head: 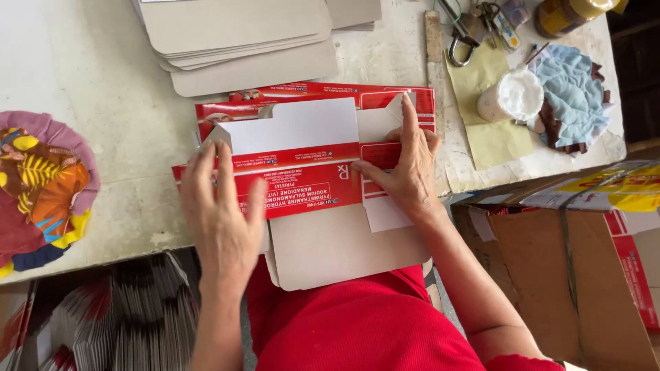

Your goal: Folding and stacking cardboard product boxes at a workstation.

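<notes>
A flat red and white carton blank [302,180] lies on the worn white table [89,75] in front of me, partly folded, with its plain grey flap [337,247] hanging over the near edge. My left hand [223,220] rests flat on its left end, fingers spread. At the right end, my right hand [405,168] presses down with the index finger stretched along a white side flap [381,124]. More red blanks [309,93] lie underneath, just beyond.
A stack of grey card sheets [240,34] sits at the table's back. To the right are a white pot of paste [512,96], a blue rag [574,96], keys and a padlock [474,27]. A colourful cloth pad [41,185] lies left. An open cardboard box [584,275] stands right.
</notes>
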